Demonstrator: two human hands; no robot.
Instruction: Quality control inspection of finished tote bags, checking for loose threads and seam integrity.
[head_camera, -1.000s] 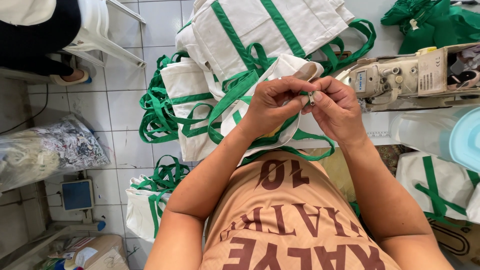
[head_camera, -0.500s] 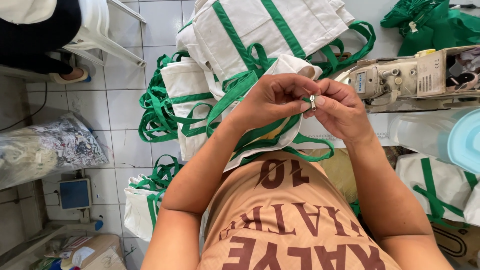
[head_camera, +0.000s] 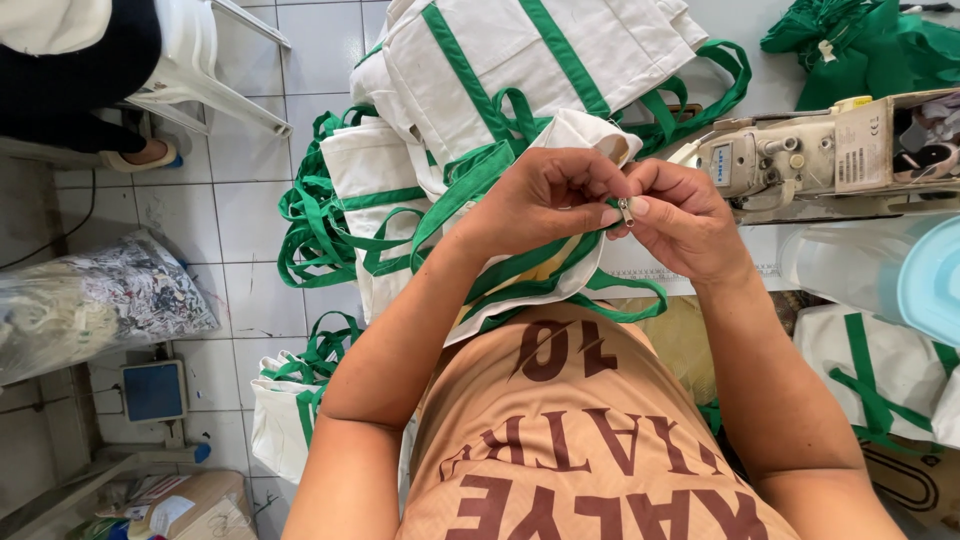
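Fingers of both hands pinch one small metal piece (head_camera: 625, 211) over one white-and-green bag (head_camera: 560, 262).

bags (head_camera: 520, 70) heaped ahead of both hands, sewing machine (head_camera: 800, 160) to their right.

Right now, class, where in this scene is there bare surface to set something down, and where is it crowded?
Bare floor tiles lie between the clear plastic sack and the pile of white bags with green straps. Crowded: the left hand and right hand pinch a small metal piece over a bag, hemmed by the sewing machine and pale blue lid.
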